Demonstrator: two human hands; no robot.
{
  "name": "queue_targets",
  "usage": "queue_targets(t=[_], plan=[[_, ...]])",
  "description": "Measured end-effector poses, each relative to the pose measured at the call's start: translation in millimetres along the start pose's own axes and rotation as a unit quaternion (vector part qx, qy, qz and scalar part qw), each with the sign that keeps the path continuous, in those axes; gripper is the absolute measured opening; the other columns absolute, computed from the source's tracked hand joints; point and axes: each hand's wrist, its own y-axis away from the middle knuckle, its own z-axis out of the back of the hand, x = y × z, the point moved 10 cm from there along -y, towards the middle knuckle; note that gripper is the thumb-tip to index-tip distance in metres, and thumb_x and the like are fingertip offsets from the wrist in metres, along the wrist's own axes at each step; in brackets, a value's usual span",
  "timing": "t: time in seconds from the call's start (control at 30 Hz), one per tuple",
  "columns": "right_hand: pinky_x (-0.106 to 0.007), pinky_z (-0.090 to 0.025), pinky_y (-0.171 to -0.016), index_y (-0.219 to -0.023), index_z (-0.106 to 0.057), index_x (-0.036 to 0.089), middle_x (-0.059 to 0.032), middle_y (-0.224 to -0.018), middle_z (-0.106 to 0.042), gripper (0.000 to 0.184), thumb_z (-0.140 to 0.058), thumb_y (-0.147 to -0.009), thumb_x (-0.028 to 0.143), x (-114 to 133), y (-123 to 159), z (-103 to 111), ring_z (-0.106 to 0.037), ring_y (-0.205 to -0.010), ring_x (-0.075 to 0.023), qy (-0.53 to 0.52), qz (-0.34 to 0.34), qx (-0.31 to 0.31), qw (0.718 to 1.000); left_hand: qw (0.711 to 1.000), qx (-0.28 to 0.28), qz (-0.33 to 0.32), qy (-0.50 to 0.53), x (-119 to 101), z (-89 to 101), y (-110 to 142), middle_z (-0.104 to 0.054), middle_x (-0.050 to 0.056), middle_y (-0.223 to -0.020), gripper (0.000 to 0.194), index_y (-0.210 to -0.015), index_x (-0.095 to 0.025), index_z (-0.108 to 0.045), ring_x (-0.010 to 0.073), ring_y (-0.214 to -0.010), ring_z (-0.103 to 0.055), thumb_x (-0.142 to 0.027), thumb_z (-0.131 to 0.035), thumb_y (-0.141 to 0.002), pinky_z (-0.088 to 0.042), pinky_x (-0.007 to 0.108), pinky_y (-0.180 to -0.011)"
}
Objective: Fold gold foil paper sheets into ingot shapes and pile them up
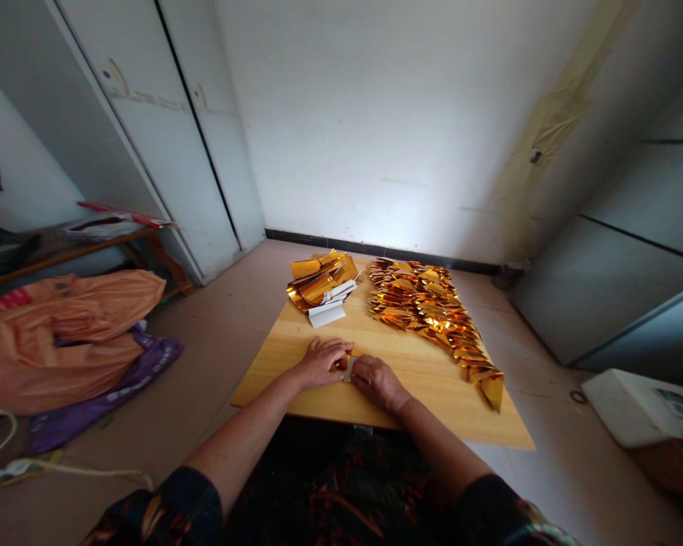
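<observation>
Both hands meet near the front edge of the wooden worktop (432, 394). The left hand (320, 362) and the right hand (377, 381) press down on a small gold foil sheet (348, 366) lying flat between them, fingers curled over its edges (most of it is hidden). Farther back lie a loose stack of gold sheets (322, 284) and, to its right, a long row of folded gold pieces (432, 311).
</observation>
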Motion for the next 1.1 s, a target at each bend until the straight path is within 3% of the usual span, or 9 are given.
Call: queue_targets(t=[0.13,0.27,0.43,0.7,0.87,1.1], plan=[[-0.024,-0.045,-0.073,-0.080,-0.060,0.018,-0.0033,-0.080,-0.060,0.021,-0.043,-0.092,0.021,2.4,-3.3,1.8,-0.056,-0.077,-0.0143,-0.063,0.003,0.012,0.998,1.000,0.004,0.006,0.007,-2.6,2.4,1.2,-0.042,0.005,-0.143,0.060,-0.135,-0.033,-0.037,0.0273,-0.135,-0.030,-0.037,-0.059,-0.079,-0.008,0.056,-0.109],[-0.027,-0.045,-0.083,-0.091,-0.061,0.019,-0.0048,-0.091,-0.062,0.017,-0.044,-0.088,0.014,1.8,-2.3,3.7,-0.057,-0.091,-0.0158,-0.104,0.007,0.006,0.994,1.000,-0.003,0.011,0.005,-4.2,4.4,2.1,-0.042,0.005,-0.143,0.058,-0.135,-0.032,-0.039,0.0268,-0.134,-0.031,-0.040,-0.058,-0.080,-0.009,0.055,-0.110],[-0.025,-0.045,-0.077,-0.088,-0.063,0.019,-0.0032,-0.085,-0.062,0.010,-0.054,-0.085,0.016,-8.2,-2.4,1.2,-0.058,-0.083,-0.0151,-0.093,-0.041,0.006,0.995,1.000,0.003,0.011,0.002,-3.5,2.9,2.0,-0.042,0.005,-0.143,0.059,-0.134,-0.031,-0.038,0.0267,-0.135,-0.030,-0.037,-0.059,-0.079,-0.008,0.057,-0.109],[-0.020,-0.041,-0.068,-0.077,-0.064,0.019,-0.0009,-0.080,-0.061,0.011,-0.056,-0.083,0.017,-24.2,-8.3,-4.0,-0.057,-0.072,-0.0114,-0.026,-0.150,0.033,0.988,1.000,0.010,-0.004,-0.016,-7.0,3.4,2.8,-0.041,0.000,-0.143,0.024,-0.103,-0.028,-0.058,0.0262,-0.135,-0.029,-0.035,-0.058,-0.080,-0.011,0.055,-0.110],[-0.019,-0.039,-0.066,-0.076,-0.065,0.019,-0.0015,-0.082,-0.064,0.011,-0.056,-0.082,0.022,-33.2,-11.7,-7.4,-0.058,-0.074,-0.0118,0.008,-0.202,0.079,0.976,1.000,0.018,0.006,-0.013,-7.9,5.2,3.3,-0.041,0.001,-0.144,0.024,-0.103,-0.027,-0.057,0.0253,-0.135,-0.029,-0.035,-0.058,-0.080,-0.011,0.055,-0.110],[-0.019,-0.038,-0.064,-0.074,-0.067,0.021,0.0005,-0.080,-0.067,0.010,-0.058,-0.079,0.021,-35.6,-19.4,-6.9,-0.059,-0.073,-0.0124,0.019,-0.219,0.117,0.969,0.999,0.031,0.008,-0.005,-9.3,4.2,3.2,-0.041,0.001,-0.143,0.014,-0.093,-0.024,-0.058,0.0257,-0.136,-0.028,-0.028,-0.055,-0.079,-0.010,0.057,-0.109]])
